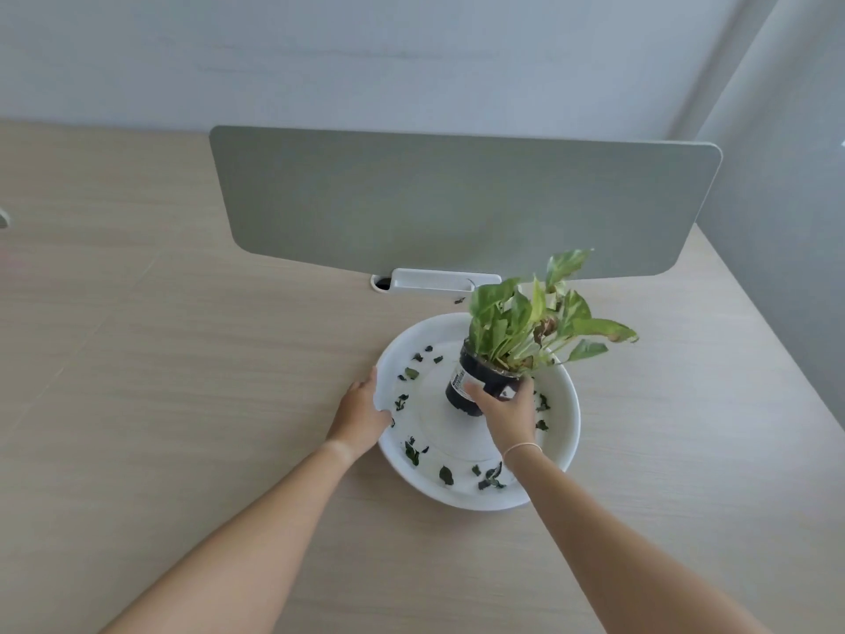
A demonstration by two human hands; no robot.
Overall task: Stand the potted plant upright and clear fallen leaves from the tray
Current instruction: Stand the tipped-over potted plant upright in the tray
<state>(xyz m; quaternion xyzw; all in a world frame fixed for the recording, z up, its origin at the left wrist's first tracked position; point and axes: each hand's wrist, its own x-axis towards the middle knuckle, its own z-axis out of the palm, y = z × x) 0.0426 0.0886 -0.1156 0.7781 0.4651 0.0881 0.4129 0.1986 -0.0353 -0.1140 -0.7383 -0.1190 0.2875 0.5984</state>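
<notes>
A round white tray (564, 432) lies on the wooden desk. In it stands a black pot (471, 379) with a white label, tilted to the right, its green leafy plant (535, 322) leaning over the tray's far right rim. My right hand (507, 411) grips the pot's near side. At the tray's left rim my left hand (363, 411) holds the edge. Several small dark fallen leaves (446, 474) are scattered around the tray's floor, mostly on the left and along the near side.
A grey-green divider panel (457, 199) stands behind the tray on a white clamp base (434, 281) with a cable hole (382, 282). One leaf bit (458, 300) lies on the desk (183, 359) near the base. Walls rise behind.
</notes>
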